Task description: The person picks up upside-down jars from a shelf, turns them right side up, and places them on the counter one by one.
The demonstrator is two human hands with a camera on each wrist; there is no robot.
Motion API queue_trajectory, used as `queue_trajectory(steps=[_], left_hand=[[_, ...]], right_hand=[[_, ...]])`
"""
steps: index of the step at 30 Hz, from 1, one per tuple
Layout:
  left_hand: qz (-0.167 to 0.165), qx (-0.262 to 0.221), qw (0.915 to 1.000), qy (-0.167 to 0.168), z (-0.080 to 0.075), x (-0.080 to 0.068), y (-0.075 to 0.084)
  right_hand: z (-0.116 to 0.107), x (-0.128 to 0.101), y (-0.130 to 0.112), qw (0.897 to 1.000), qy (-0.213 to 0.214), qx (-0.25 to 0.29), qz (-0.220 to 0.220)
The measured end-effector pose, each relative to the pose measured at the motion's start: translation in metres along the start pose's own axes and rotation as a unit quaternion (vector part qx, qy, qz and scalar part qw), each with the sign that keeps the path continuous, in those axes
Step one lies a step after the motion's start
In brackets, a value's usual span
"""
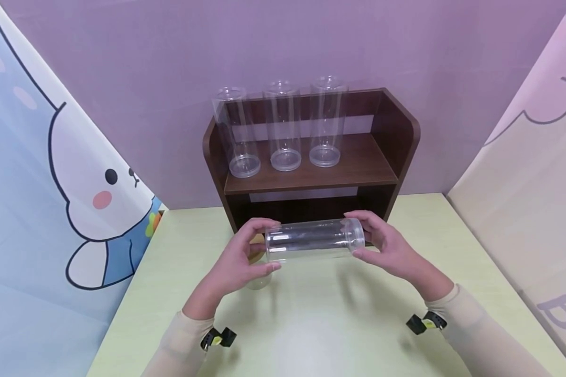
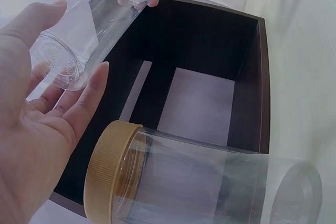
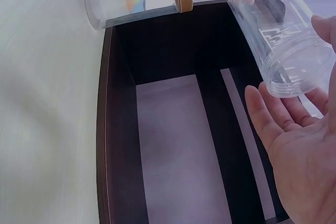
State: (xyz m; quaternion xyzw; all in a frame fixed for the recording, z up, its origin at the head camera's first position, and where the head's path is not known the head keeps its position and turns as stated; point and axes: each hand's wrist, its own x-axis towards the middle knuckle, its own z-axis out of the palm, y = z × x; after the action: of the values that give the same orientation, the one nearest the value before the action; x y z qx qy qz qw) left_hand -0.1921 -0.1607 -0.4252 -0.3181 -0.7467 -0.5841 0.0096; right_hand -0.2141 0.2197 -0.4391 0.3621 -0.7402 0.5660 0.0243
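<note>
A clear plastic cylinder (image 1: 308, 242) lies sideways between my two hands, above the table in front of the shelf. My left hand (image 1: 238, 262) holds its left end between thumb and fingers. At the other end, which has a clear ringed rim (image 3: 299, 66), the fingers and thumb of my right hand (image 1: 389, 248) grip it. Behind my left hand a clear jar (image 2: 194, 182) with a ribbed gold lid (image 2: 107, 171) stands upright on the table, partly hidden by that hand in the head view.
A dark brown two-tier shelf (image 1: 368, 165) stands at the back of the pale green table (image 1: 170, 293). On its upper tier stand three clear cylinders: a left one (image 1: 242, 141), a middle one (image 1: 284, 131) and a right one (image 1: 327, 125). Printed cloth panels (image 1: 37, 209) flank the table.
</note>
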Motion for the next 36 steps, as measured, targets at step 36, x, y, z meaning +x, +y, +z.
queue_trajectory(steps=[36], left_hand=[[-0.069, 0.124, 0.9893, -0.033, 0.054, 0.002, -0.004]], right_hand=[[-0.013, 0.005, -0.010, 0.989, 0.067, 0.109, -0.074]])
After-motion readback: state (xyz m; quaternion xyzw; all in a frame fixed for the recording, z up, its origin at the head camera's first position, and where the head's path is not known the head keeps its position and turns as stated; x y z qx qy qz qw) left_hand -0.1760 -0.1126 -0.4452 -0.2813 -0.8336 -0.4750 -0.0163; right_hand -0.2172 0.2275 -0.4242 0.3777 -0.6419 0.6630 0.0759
